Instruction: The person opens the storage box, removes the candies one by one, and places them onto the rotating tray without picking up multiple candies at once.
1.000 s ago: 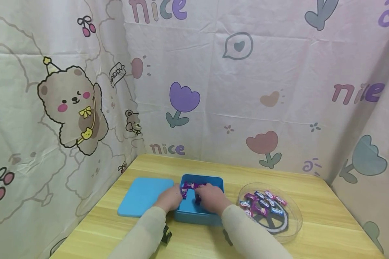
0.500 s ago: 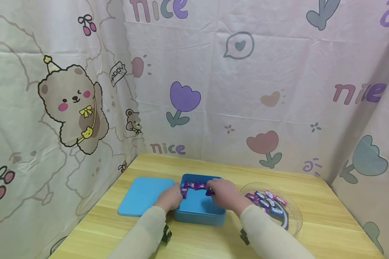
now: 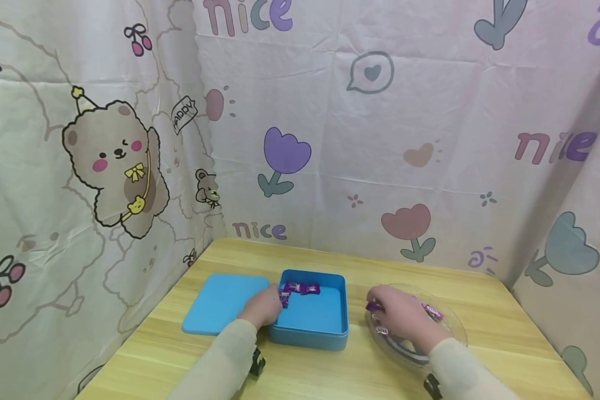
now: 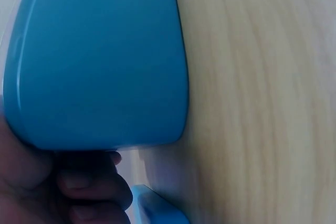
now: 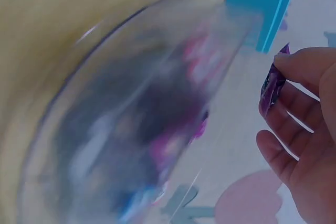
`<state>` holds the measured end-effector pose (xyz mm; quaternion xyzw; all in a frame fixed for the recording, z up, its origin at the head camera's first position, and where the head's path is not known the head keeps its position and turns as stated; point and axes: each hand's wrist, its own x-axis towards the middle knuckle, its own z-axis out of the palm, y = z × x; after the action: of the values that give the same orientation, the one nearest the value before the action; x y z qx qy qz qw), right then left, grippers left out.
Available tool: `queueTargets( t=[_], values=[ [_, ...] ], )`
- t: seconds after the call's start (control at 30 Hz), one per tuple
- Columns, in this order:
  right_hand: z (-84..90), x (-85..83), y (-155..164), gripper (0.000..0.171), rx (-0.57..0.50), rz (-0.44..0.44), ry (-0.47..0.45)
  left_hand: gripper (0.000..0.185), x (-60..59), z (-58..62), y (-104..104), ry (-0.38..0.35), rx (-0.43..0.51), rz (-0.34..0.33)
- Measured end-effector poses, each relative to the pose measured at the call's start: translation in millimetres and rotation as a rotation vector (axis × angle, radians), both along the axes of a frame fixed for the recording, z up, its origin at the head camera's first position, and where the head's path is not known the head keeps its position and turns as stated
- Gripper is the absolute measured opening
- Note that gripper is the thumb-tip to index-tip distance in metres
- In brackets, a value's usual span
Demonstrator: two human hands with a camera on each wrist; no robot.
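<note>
My left hand [image 3: 262, 306] grips the left wall of a blue plastic box [image 3: 312, 339]; in the left wrist view its curled fingers [image 4: 97, 184] are at the box's edge. Inside the box, purple-wrapped candies line the back and left: two [image 3: 292, 286] along the back wall and one [image 3: 284, 299] beside the left hand. Over a round clear tray [image 3: 457, 344] to the right, my right hand [image 3: 402, 314] pinches a purple-wrapped candy [image 5: 272, 85] between thumb and fingertips. More wrapped candies [image 3: 434, 312] lie in the tray, partly hidden under that hand.
A flat light-blue lid [image 3: 220, 305] lies on the wooden table [image 3: 300, 378] left of the box. Printed curtains [image 3: 330, 139] hang behind the table and along both sides. Dark wrist-camera mounts [image 3: 257, 362] show by the sleeves.
From inside the box, my right hand has moved right to above the tray, with a purple candy in its fingers. The left hand has stayed on the box wall.
</note>
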<state>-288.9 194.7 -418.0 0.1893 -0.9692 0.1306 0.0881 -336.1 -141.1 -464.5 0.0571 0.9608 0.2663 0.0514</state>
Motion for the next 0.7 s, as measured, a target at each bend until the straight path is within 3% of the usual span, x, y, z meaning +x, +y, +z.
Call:
queueTargets(
  t=[0.33,0.53,0.7],
  values=[
    [-12.9,22.4,50.5,0.035,-0.003,0.02,-0.013,0.052,0.3,0.4,0.2,-0.008,-0.003,0.005],
    [-23.1,28.7,61.4,0.035,0.031,0.035,-0.049,0.052,-0.1,1.7,0.5,-0.017,0.004,0.013],
    [-29.2,31.0,63.1,0.036,0.064,0.051,-0.018,0.051,2.2,3.6,1.7,-0.021,0.004,0.015]
  ],
)
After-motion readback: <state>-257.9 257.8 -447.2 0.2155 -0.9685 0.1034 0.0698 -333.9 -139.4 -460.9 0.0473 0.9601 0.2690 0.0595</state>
